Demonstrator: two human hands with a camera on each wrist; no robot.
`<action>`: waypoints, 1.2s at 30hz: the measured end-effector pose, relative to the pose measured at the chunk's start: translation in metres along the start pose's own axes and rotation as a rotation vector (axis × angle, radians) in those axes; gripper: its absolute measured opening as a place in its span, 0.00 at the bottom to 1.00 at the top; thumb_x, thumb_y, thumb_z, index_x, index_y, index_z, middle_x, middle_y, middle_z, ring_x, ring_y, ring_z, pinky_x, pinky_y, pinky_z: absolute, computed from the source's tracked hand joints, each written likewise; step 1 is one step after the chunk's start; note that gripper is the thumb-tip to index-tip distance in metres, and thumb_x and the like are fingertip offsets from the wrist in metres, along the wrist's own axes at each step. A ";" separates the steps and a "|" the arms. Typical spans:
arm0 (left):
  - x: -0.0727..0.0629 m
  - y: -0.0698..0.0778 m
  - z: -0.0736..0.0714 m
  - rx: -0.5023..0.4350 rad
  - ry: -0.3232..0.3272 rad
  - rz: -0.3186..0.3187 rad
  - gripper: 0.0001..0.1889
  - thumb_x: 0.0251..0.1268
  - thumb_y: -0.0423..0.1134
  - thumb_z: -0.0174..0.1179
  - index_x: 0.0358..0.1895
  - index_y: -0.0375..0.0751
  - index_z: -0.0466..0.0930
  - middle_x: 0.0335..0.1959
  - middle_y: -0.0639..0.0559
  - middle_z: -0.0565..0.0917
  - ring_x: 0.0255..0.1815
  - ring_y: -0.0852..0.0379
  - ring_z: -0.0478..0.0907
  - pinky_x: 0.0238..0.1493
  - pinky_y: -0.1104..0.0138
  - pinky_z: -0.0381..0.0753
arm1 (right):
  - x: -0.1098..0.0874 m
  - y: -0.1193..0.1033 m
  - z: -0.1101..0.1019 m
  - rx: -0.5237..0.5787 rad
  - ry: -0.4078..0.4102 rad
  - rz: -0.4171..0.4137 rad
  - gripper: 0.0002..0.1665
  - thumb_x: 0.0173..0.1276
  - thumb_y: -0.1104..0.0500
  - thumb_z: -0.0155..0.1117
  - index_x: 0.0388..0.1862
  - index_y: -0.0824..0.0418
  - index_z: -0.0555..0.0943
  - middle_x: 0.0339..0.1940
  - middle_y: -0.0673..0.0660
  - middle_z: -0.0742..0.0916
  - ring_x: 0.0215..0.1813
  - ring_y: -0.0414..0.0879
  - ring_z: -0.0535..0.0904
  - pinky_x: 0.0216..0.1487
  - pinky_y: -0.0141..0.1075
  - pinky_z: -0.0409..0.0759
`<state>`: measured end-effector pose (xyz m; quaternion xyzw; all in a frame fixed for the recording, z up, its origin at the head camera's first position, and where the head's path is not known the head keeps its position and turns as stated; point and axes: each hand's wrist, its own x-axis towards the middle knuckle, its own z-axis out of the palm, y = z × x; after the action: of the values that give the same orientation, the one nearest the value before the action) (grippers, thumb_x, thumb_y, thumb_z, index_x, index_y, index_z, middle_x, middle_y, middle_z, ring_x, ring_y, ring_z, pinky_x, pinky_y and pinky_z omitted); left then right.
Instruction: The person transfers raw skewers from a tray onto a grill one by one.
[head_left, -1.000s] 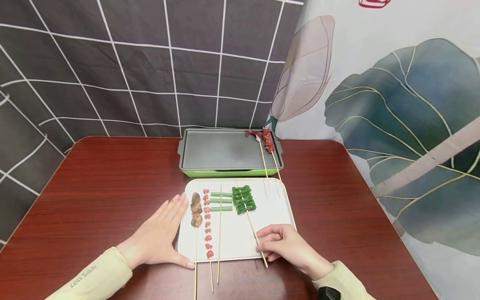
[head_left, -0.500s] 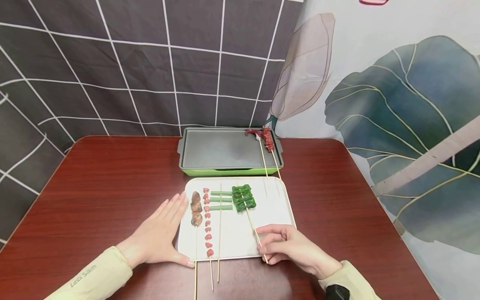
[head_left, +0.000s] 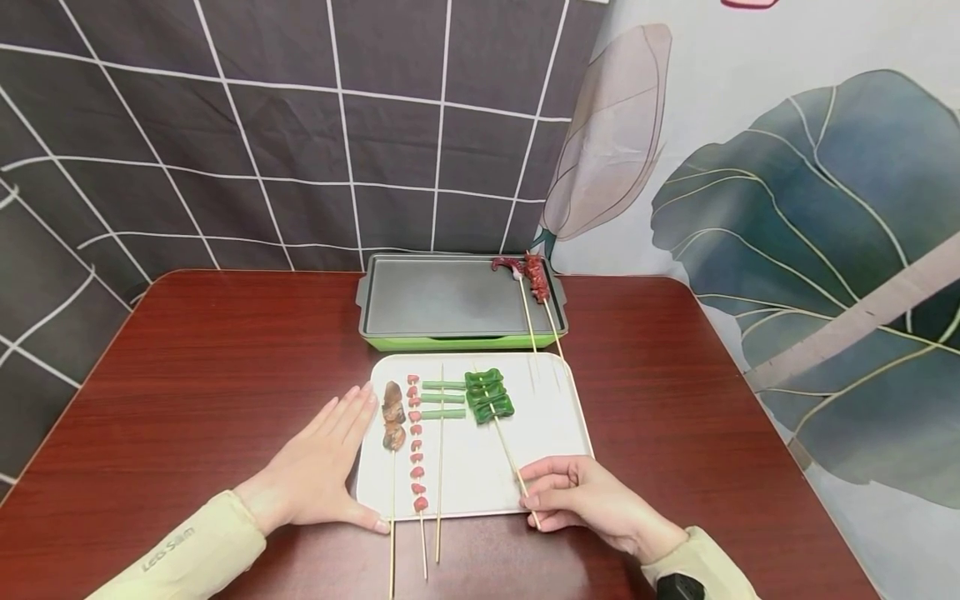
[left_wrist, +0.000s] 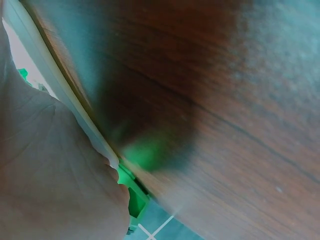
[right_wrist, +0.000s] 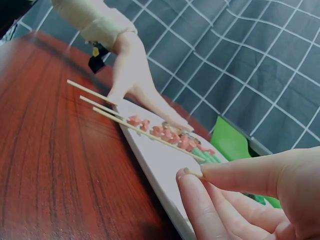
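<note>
My right hand [head_left: 592, 500] pinches the stick of a green pepper skewer [head_left: 489, 396] between thumb and fingers, near the tray's front right. The pepper pieces lie over the white tray [head_left: 551, 425]. In the right wrist view the stick's end pokes out between thumb and fingertip. My left hand [head_left: 315, 467] lies with straight fingers along the tray's left rim, thumb at the front corner. Beside it on the tray are a brown mushroom-like skewer [head_left: 393, 415], a skewer of small red pieces [head_left: 416, 458] and a green bean-like skewer [head_left: 442, 400]. Their sticks overhang the front edge.
Behind the tray stands a green grill with a grey plate [head_left: 442, 296]. A small octopus-tentacle-like skewer [head_left: 507, 266] and a red meat skewer [head_left: 536, 279] lie on its right side, sticks reaching over the tray. A gridded dark cloth [head_left: 300, 133] hangs behind the brown table [head_left: 217, 358].
My right hand has shifted slightly right and down the stick of the green pepper skewer. The left hand stays at the tray's left rim.
</note>
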<state>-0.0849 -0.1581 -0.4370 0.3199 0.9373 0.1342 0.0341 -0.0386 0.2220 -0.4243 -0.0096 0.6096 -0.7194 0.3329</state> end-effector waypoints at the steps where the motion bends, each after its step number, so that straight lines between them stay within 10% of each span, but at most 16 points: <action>1: 0.000 0.000 0.000 0.000 0.001 0.001 0.79 0.33 0.90 0.55 0.78 0.22 0.51 0.80 0.31 0.52 0.80 0.37 0.49 0.78 0.47 0.50 | -0.001 0.000 0.000 0.000 0.000 -0.005 0.24 0.68 0.72 0.65 0.60 0.81 0.73 0.39 0.58 0.90 0.37 0.46 0.87 0.40 0.34 0.87; 36: -0.002 0.001 0.001 0.027 0.000 -0.007 0.80 0.33 0.91 0.52 0.78 0.23 0.51 0.80 0.30 0.51 0.80 0.38 0.49 0.79 0.48 0.48 | 0.000 -0.039 0.020 -0.205 0.046 -0.146 0.25 0.66 0.71 0.65 0.61 0.81 0.74 0.37 0.60 0.88 0.36 0.43 0.85 0.41 0.35 0.87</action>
<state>-0.0828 -0.1584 -0.4374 0.3171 0.9401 0.1215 0.0303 -0.0487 0.2062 -0.3850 -0.0712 0.6852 -0.6756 0.2627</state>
